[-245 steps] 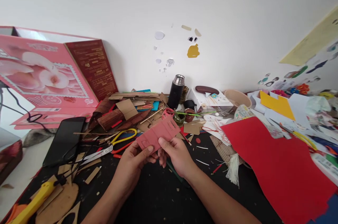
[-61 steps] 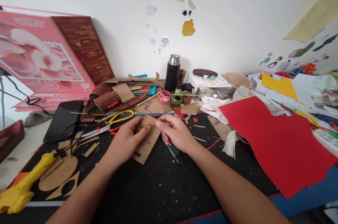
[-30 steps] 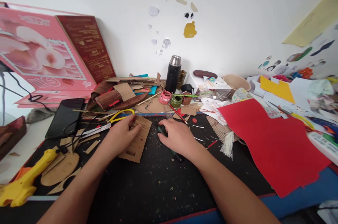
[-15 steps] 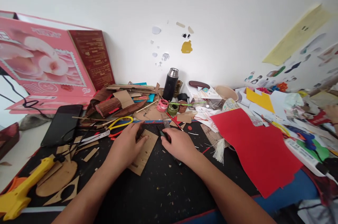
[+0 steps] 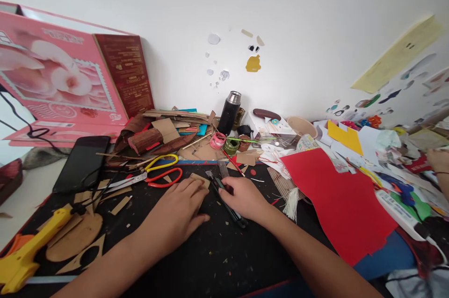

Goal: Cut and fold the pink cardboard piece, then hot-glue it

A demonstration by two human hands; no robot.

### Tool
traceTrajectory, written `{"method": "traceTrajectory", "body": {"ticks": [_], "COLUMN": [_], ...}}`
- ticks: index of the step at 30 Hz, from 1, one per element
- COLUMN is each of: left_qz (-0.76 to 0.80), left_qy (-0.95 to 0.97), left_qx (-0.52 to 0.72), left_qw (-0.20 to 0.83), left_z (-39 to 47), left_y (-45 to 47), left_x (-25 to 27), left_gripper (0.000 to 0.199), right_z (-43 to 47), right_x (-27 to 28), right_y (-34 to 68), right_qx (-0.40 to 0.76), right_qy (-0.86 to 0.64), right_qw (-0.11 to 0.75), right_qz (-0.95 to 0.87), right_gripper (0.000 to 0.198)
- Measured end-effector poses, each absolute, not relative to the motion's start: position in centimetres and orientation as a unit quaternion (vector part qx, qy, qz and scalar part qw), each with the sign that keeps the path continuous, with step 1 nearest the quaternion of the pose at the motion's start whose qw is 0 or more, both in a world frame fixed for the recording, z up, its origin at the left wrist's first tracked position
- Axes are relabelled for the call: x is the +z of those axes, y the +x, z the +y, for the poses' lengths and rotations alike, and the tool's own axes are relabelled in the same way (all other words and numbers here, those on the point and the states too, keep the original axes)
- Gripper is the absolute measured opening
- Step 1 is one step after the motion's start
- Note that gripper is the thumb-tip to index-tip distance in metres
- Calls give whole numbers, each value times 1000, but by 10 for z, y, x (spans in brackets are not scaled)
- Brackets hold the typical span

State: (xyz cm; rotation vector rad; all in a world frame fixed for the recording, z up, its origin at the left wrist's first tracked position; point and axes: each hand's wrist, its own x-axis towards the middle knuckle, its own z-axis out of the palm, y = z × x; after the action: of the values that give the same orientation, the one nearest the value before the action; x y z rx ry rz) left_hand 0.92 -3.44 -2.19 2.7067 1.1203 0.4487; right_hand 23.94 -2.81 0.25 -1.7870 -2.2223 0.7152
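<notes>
My left hand [image 5: 178, 209] lies flat, palm down, with its fingers stretched out over a small piece of brown cardboard [image 5: 200, 179]. Only the far edge of that cardboard shows; the hand covers the rest. To its right, my right hand [image 5: 245, 196] is closed on a dark utility knife [image 5: 234, 214], which rests at a slant on the black mat. The knife's tip end points away from me, and its rear end sticks out below the fingers. A clear ruler-like strip [image 5: 222, 169] lies just beyond the right hand.
Scissors [image 5: 131, 180] and a phone [image 5: 82, 164] lie left, above a yellow glue gun [image 5: 35, 249]. Paint jars [image 5: 218, 141] and a black flask [image 5: 228, 115] stand at the back. Red sheet [image 5: 336, 199] covers the right. Another person's hand [image 5: 438, 161] shows at the far right.
My left hand has slid nearer and flattened, covering most of the cardboard and uncovering the red scissor handle. More of the utility knife shows beneath my right hand.
</notes>
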Motion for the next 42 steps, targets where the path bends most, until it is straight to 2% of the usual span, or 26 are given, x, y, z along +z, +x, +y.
{"method": "traceTrajectory", "body": {"ticks": [4,7,11,15,18,22,25,29,36,42], "left_qz": [360,313,327,355,345,349,357,361,365,365], "left_qy": [915,924,912,901,907,905,900,899,898,897], "left_qx": [155,189,231,244,239,239,242,238,230,228], "left_qw": [97,116,94,54,46,50,60,63,82,96], "left_z": [-33,-30,-28,-30,-31,-32,-32,-32,-31,-30], "left_y": [4,-10,-21,-21,-20,-20,-20,-19,-16,-16], "left_x": [-34,-42,-52,-60,-62,-62,-61,-61,-61,-59], "left_gripper": [42,46,35,33,35,36,35,35,35,36], "right_z": [-30,-34,-34,-30,-30,-32,-31,-26,-21,-18], "right_x": [-7,-12,-12,-9,-5,7,17,21,26,28], "right_y": [251,259,267,267,260,250,245,243,233,227], "right_qx": [478,621,701,727,680,510,372,262,198,180], "right_qy": [-565,-557,-517,-470,-489,-562,-574,-571,-555,-555], "right_qw": [196,218,253,257,221,128,75,13,-74,-99], "right_qz": [-643,-507,-421,-430,-499,-638,-726,-778,-805,-806], "right_gripper": [18,27,43,44,33,17,24,38,39,41]}}
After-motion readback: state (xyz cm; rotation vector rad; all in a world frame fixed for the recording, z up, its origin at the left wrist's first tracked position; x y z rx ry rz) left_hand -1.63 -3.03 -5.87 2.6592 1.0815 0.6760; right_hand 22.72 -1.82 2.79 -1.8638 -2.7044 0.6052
